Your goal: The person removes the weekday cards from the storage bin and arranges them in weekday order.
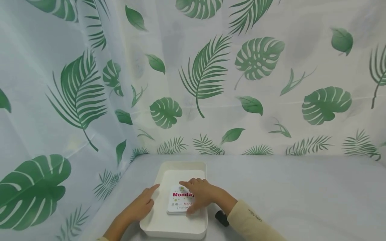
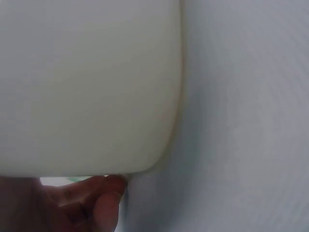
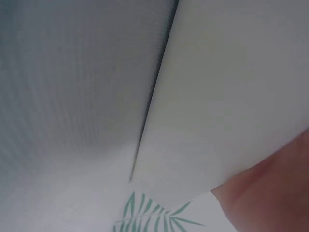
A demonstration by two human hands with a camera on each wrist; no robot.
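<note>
A white rectangular tray [image 1: 173, 228] sits on the table, with a stack of white flash cards [image 1: 178, 201] inside; the top card reads "Monday" in red. My left hand [image 1: 141, 204] holds the tray's left side, its index finger and thumb at the rim. Curled fingers [image 2: 91, 203] show against the tray's outer wall [image 2: 91, 96] in the left wrist view. My right hand [image 1: 202, 194] reaches over the right rim and grips the stack, thumb at the near edge and fingers toward the far edge. It hides the stack's right part. The right wrist view shows the tray wall [image 3: 212, 87] and part of that hand [image 3: 275, 188].
A black object [image 1: 222, 218] lies beside the tray, partly hidden by the right sleeve [image 1: 253, 222]. The pale tabletop [image 1: 289, 194] extends right. Leaf-print curtains [image 1: 211, 130] stand behind and at the left.
</note>
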